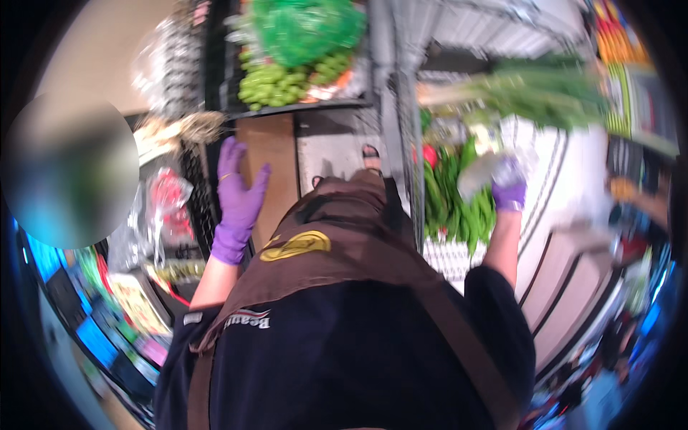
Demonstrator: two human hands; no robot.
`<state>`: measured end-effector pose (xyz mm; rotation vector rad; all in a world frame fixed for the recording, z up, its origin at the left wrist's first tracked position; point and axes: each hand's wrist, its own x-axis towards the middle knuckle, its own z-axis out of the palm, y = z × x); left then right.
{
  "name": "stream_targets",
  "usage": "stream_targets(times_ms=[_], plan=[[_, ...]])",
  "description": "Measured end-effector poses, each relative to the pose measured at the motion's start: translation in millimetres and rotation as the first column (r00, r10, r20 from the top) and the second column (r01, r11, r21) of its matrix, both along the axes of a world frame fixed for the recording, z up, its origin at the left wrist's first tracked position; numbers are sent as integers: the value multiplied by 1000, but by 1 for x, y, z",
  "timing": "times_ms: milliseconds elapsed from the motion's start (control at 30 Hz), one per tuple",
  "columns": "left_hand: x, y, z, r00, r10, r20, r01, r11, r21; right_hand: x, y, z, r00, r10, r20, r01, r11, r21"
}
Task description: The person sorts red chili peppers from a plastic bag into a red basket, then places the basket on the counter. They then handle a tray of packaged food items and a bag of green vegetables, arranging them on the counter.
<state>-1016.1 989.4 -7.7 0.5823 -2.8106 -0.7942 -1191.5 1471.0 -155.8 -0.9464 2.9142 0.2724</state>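
A purple glove covers my left hand [239,193], which hangs over a brown cardboard surface [269,172] with nothing in it and its fingers apart. My right hand [509,188], gloved in the same purple, grips a pale item in clear plastic [484,171], blurred; what is inside cannot be told. Long green peppers or pods [457,209] lie in a white basket [449,255] just left of that hand. Above them rests a bunch of leafy green stalks with pale ends [537,97], probably leeks or large scallions.
Green grapes [274,86] and a green plastic bag [306,29] fill a black tray ahead. A metal rack post [395,118] stands between both sides. Red items in clear plastic [172,199] lie at left, near pale roots [201,127]. Other people [602,387] are at lower right.
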Motion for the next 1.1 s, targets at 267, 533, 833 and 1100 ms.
stream_targets(times_ms=[267, 533, 833, 1100], plan=[[15, 19, 34, 951, 199, -236, -61, 871, 487, -37, -102, 160, 944, -81, -320, 21, 982, -186], [80, 20, 100, 808, 379, -451, -225, 906, 359, -23, -349, 211, 723, 688, -67, -350, 280, -894], [283, -20, 95, 407, 739, -537, -816, 558, 150, 272, -557, 287, -832, 445, 333, 269, 847, -458], [466, -56, 39, -36, 825, -565, -826, 293, 481, 486, -627, 299, -717, 484, 502, 42, 748, -662]])
